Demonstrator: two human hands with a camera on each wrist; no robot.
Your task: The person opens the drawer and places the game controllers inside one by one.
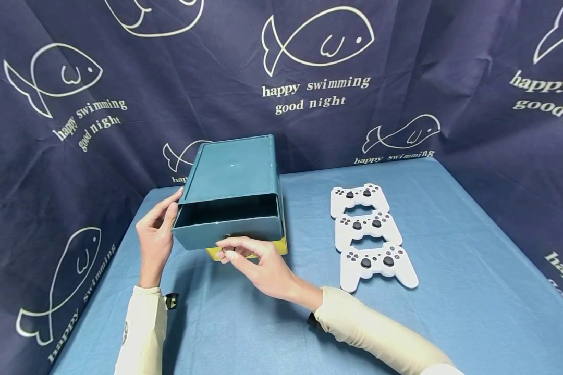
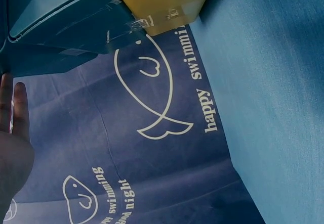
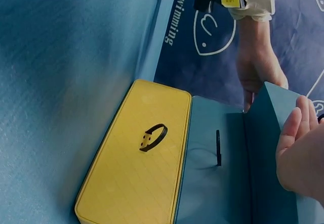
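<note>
A teal drawer box [image 1: 234,166] stands on the blue table with its top drawer [image 1: 230,229] pulled partly out; the part of its inside that shows is dark. My right hand [image 1: 260,265] is at the drawer's front, its fingers and thumb pinching the small black loop handle [image 3: 320,118], mostly hidden by the hand. My left hand [image 1: 157,234] rests against the box's left side near the front corner, fingers fairly straight. Below sit another teal drawer [image 3: 207,183] and a yellow drawer [image 3: 136,178], both shut, each with a black loop handle.
Three white game controllers [image 1: 377,263] lie in an overlapping column on the blue tablecloth [image 1: 474,250], right of the box. A dark blue curtain [image 1: 309,135] with white fish prints hangs behind and at both sides.
</note>
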